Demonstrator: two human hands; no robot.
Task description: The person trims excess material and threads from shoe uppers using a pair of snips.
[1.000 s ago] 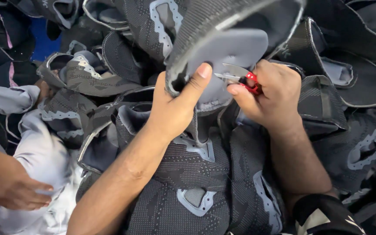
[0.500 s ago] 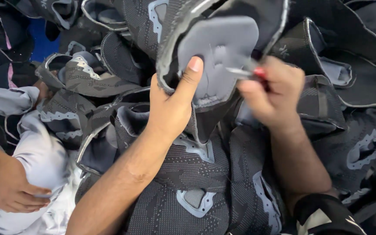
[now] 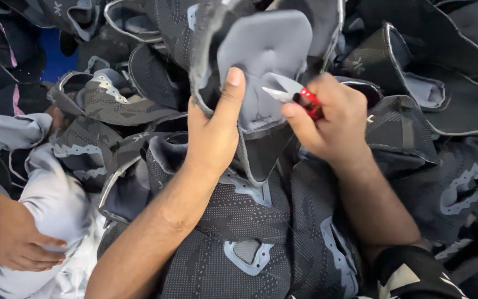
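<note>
My left hand (image 3: 212, 133) grips a dark knitted shoe upper (image 3: 261, 61) by its grey padded tongue, thumb pressed on the grey lining, holding it up over the pile. My right hand (image 3: 333, 119) is closed around small thread snips with a red handle (image 3: 297, 95); the silver blades point left and lie against the grey lining, just right of my left thumb.
A heap of dark grey and black shoe uppers (image 3: 239, 232) with light grey trim fills the view. At the lower left another person's hand (image 3: 20, 238) rests on light grey fabric (image 3: 56, 205). A blue patch (image 3: 56, 55) shows at the upper left.
The upper has been lifted and turned so more grey lining faces me. My right hand has steadied from a blur and the snips' blades now sit on the lining.
</note>
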